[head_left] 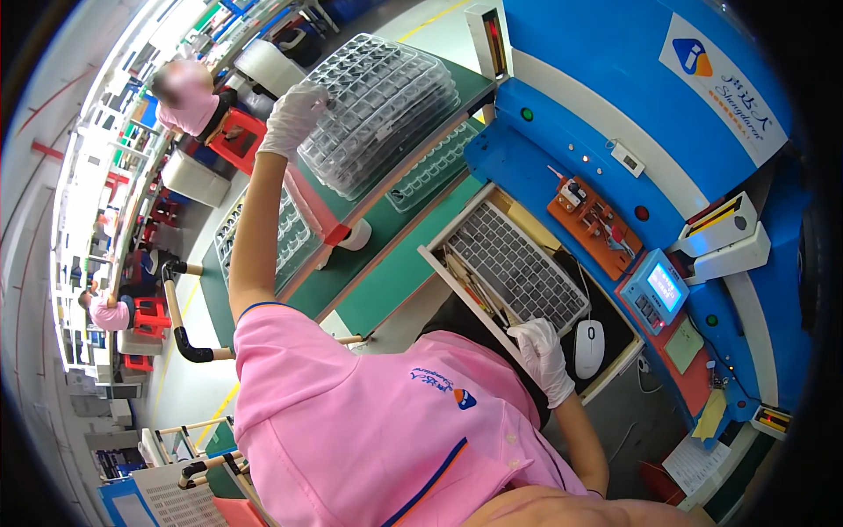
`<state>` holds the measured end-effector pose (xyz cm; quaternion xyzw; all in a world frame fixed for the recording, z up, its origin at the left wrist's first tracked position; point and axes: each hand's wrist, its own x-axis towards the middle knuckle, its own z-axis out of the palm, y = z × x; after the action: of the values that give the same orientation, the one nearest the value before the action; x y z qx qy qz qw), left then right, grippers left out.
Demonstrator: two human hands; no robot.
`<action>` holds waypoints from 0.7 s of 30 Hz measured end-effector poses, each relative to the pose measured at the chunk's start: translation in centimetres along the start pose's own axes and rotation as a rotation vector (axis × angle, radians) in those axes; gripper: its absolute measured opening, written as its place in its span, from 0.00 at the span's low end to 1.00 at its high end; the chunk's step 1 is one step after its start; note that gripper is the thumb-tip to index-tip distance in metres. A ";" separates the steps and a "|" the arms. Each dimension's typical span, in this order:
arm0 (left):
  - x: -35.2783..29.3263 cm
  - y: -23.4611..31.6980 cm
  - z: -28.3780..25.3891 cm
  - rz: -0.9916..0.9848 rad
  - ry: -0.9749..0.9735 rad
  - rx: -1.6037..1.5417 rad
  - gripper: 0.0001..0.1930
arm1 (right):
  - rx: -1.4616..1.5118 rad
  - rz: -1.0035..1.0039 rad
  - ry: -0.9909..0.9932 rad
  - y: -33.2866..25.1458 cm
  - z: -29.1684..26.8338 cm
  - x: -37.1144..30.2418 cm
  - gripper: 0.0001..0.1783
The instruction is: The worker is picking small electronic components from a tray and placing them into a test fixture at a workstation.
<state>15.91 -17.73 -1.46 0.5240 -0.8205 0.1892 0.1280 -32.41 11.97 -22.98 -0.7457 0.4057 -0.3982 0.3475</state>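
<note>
I've got tray stack (pixel 386 105) up-left of keyboard (pixel 514 263); left hand (pixel 296 121) farther up-left, fingers curled, can't tell on what. Right hand (pixel 542 358) curled just below keyboard, grip unclear. Risk: left fingers snag a rim, stack slides.

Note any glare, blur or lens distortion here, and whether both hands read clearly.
All in the head view: the far left washes out to white; glare speckles the stacked clear plastic trays; a seated person in a pink shirt has a blurred head; straight edges bow toward the black rim; the white-gloved left hand and white-gloved right hand keep readable outlines.
</note>
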 end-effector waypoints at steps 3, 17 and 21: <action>0.2 -2.0 0.2 -0.024 -0.081 -0.091 0.07 | -0.015 0.022 -0.031 0.4 0.1 -0.4 0.07; 0.5 0.1 -2.7 -0.129 -0.262 -0.188 0.10 | -0.003 0.092 -0.057 -0.5 -0.3 0.1 0.09; -2.4 -1.8 -3.9 -0.160 -0.145 -0.243 0.11 | -0.018 0.008 -0.033 -0.6 -0.1 0.7 0.07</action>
<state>18.64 -14.72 1.40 0.5805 -0.8002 0.0393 0.1455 -32.08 11.57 -22.19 -0.7536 0.4066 -0.3808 0.3488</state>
